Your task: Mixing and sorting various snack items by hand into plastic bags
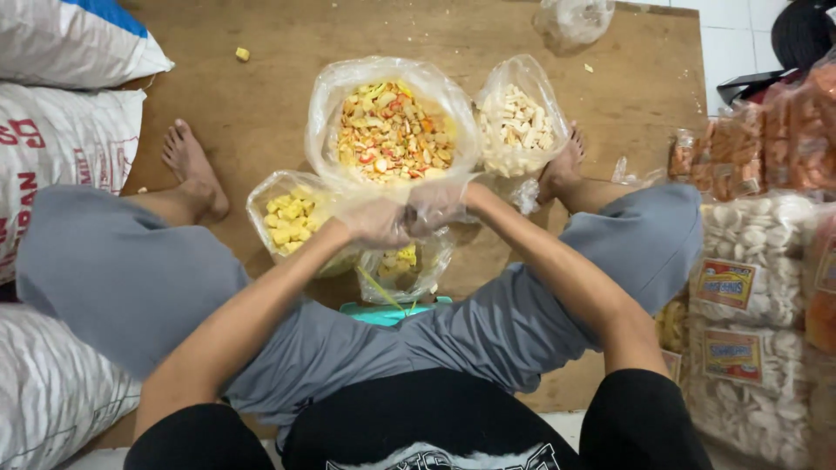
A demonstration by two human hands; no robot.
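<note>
So the person sat cross-legged on the brown wooden board point(261, 96), and everything clustered round the big clear plastic bag of mixed orange and yellow crackers point(394, 130). Just in front of that bag, both hands met: the left hand point(374, 222) and right hand point(435, 206), each in a thin see-through glove, were closed together on the neck of a small clear plastic packet of yellow snack pieces point(403, 265), which hung right below them over a teal scale-like thing point(392, 312). Left of the big bag sat a clear bag of yellow cubes point(292, 218); right of it, a clear bag of pale white sticks point(518, 126).

Honestly, I'd worry about slippery gloves on thin plastic: if the grip slid, the packet could drop and spill. An elbow could also tip the open bags.
</note>
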